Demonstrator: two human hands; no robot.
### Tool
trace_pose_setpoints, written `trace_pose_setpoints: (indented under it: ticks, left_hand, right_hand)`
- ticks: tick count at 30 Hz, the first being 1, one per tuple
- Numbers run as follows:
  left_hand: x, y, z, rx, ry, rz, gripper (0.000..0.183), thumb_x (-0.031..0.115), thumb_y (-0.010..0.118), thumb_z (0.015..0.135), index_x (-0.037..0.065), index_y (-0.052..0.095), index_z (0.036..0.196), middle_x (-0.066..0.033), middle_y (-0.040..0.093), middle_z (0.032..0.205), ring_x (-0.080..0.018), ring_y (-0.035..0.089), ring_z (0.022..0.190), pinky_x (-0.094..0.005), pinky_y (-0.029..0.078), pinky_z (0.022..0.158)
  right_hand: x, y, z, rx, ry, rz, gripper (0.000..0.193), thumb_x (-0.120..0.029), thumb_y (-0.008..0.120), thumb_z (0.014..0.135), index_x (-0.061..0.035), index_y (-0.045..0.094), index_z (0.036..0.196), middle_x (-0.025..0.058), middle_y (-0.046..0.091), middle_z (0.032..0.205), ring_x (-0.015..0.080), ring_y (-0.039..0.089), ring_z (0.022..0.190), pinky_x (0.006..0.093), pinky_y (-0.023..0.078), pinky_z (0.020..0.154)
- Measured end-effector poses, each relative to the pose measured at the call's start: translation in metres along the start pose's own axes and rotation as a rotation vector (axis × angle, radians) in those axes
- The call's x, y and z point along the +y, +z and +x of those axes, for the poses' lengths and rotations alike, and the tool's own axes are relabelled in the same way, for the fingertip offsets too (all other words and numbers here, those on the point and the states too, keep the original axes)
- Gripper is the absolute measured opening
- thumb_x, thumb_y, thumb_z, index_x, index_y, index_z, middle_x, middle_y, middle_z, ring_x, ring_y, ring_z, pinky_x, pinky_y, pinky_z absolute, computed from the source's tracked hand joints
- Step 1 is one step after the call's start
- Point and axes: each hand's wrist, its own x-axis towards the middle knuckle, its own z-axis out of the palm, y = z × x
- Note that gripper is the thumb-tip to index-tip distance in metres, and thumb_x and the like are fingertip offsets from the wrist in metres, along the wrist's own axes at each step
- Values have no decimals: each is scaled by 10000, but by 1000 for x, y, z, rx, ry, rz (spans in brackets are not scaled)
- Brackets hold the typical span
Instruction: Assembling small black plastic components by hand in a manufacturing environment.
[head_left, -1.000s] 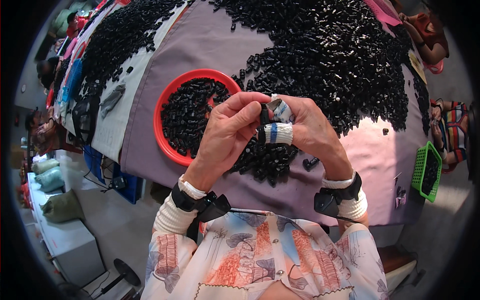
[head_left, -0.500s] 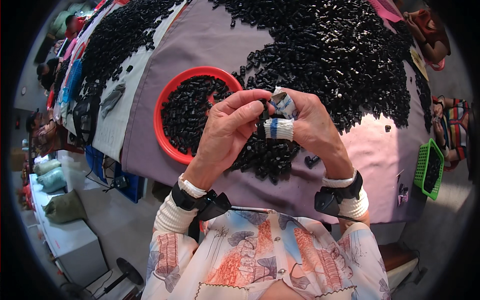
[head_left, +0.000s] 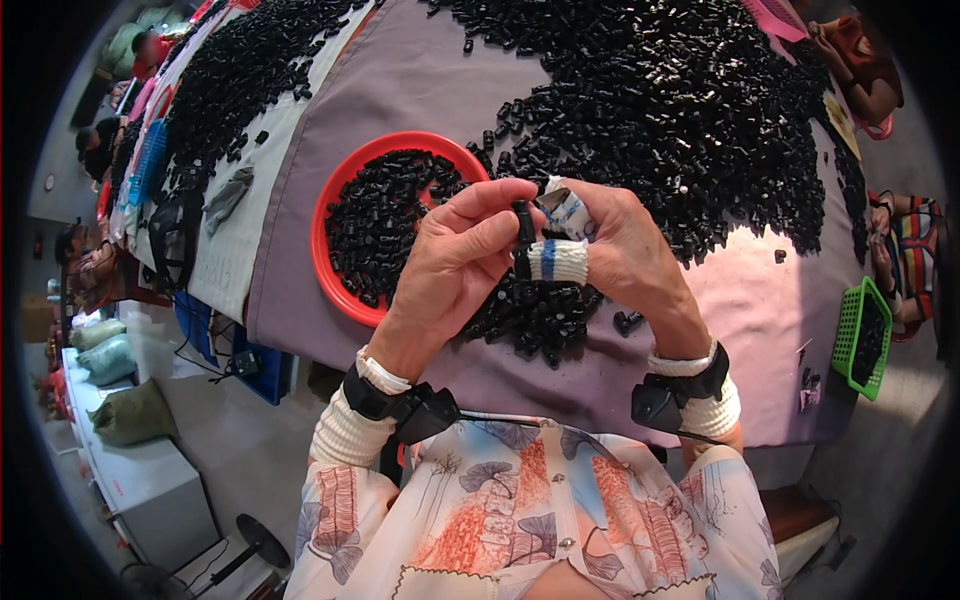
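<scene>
Between the thumb and fingers of my left hand [head_left: 450, 245] is a small black plastic cylinder [head_left: 523, 222], standing roughly upright. My right hand [head_left: 635, 250] is closed close beside it, with white, blue-striped wraps [head_left: 558, 260] on its thumb and a finger. A small metal blade [head_left: 551, 200] shows at that hand's wrapped fingertip, near the cylinder's top; I cannot tell whether it touches. Below both hands lies a small heap of black cylinders [head_left: 540, 320]. To the left, a round red basin [head_left: 320, 245] holds many similar parts, partly hidden by my left hand.
A large pile of black parts [head_left: 660, 120] covers the far side of the mauve cloth [head_left: 350, 75]. A green basket [head_left: 845, 335] stands at the right edge. Co-workers sit at the right [head_left: 905, 255] and far left [head_left: 95, 260]. A blue crate [head_left: 262, 375] is below the table's left edge.
The black cylinder has become more visible and stands more upright between my left fingers. Both hands stay in nearly the same place.
</scene>
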Motion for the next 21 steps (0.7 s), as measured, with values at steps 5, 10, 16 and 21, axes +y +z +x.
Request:
trace_pose_setpoints:
  ticks: [5,10,16,21]
  left_hand:
    - [0,-3,0,-15,-34,-65,256,30,561,861,-12,556,1113,-109,626,986,-151,607,906,-276,506,805]
    - [-1,-2,0,-11,-35,-49,249,23,559,859,-18,560,1105,-107,625,992,-155,607,907,-277,503,813]
    - [2,5,0,-22,-23,-15,237,19,559,857,-25,567,1090,-109,620,1020,-157,609,917,-290,510,819]
    - [3,4,-1,-18,-28,23,237,25,561,857,-22,569,1090,-110,619,1025,-159,608,927,-304,517,817]
  right_hand:
    - [3,-1,1,-62,50,9,280,-244,721,665,-27,580,772,42,539,608,125,483,549,277,402,533]
    - [6,-2,2,-92,47,3,291,-252,710,660,-19,573,767,39,529,601,131,482,547,281,400,531]
    - [5,-4,2,-123,38,0,308,-249,712,652,-2,573,774,39,522,601,133,483,547,287,402,528]
    - [2,-4,3,-143,44,18,327,-250,715,652,7,590,812,41,532,610,137,487,552,290,408,534]
